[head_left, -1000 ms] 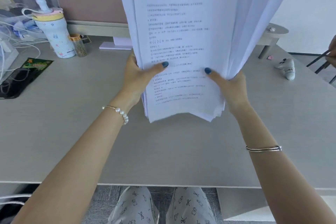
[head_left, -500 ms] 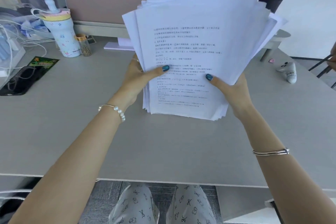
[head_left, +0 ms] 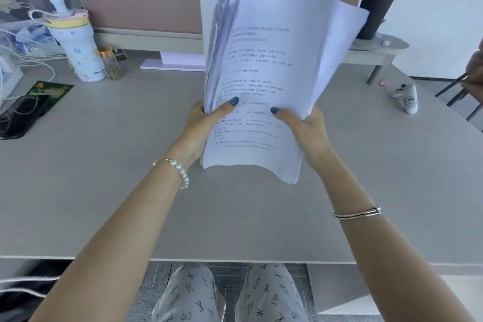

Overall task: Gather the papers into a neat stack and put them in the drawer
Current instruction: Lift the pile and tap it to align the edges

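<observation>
A thick bundle of white printed papers (head_left: 271, 65) stands nearly upright above the grey desk (head_left: 109, 178), its sheets uneven and fanned at the top and left edge. My left hand (head_left: 206, 123) grips the bundle's lower left side, thumb on the front page. My right hand (head_left: 303, 125) grips the lower right side, thumb also on the front. The bottom edge hangs just above the desk surface. No drawer is visible.
A pastel drink bottle (head_left: 75, 47) and a small glass jar (head_left: 111, 64) stand at the back left, beside cables and a dark packet (head_left: 31, 107). A black tumbler (head_left: 376, 8) sits on a shelf at the back right. A white gadget (head_left: 407, 98) lies on the right.
The paper bundle has come lower and farther from the camera, with both hands sliding closer together. The sheets now fan open more along the left edge.
</observation>
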Tool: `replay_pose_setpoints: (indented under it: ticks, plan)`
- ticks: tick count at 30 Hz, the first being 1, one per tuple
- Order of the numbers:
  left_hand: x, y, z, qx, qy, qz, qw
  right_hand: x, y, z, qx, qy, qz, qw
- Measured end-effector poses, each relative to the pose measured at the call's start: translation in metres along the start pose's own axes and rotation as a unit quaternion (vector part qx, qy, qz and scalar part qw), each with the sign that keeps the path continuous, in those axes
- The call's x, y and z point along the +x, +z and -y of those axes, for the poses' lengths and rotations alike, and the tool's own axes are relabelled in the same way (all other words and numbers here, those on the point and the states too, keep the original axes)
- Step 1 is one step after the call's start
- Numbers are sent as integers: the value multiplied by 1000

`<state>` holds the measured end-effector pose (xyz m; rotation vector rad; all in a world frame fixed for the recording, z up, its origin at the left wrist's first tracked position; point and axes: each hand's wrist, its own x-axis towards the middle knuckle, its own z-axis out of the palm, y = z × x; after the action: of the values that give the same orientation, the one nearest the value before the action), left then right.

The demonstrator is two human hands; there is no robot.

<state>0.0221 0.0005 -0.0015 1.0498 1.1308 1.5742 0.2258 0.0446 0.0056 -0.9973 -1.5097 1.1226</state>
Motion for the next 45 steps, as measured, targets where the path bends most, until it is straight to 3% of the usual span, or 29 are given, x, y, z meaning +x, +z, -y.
replay_pose_setpoints:
  ticks: [6,12,17,21,26,30,35,38,41,45]
  plan:
    - [-6,-6,12,35,-10,-48,998,-8,-8,-14,48,51,-24,997]
    - [-5,9,-8,9,61,-37,997,-10,-11,17,71,-4,-31,997]
    - [-24,14,29,49,-16,-40,998,-28,2,-9,27,93,-42,994]
    - [-21,17,15,37,13,-72,997,-24,0,5,40,72,-76,994]
    - [-33,20,29,82,-6,-48,995,-37,8,-13,26,127,-81,988]
    - [-25,26,14,68,16,-36,997,-28,-6,4,21,107,-100,989]
    - [-40,26,53,115,-65,-8,991,-40,-10,-13,0,154,-89,984]
    - [-34,30,47,119,-54,21,991,-42,-20,-10,14,146,-121,982]
    - [-31,40,40,108,-29,6,994,-43,-35,-8,14,109,-138,984]
    - [-35,57,60,117,-48,-27,992,-60,-37,-34,-19,159,-110,981]
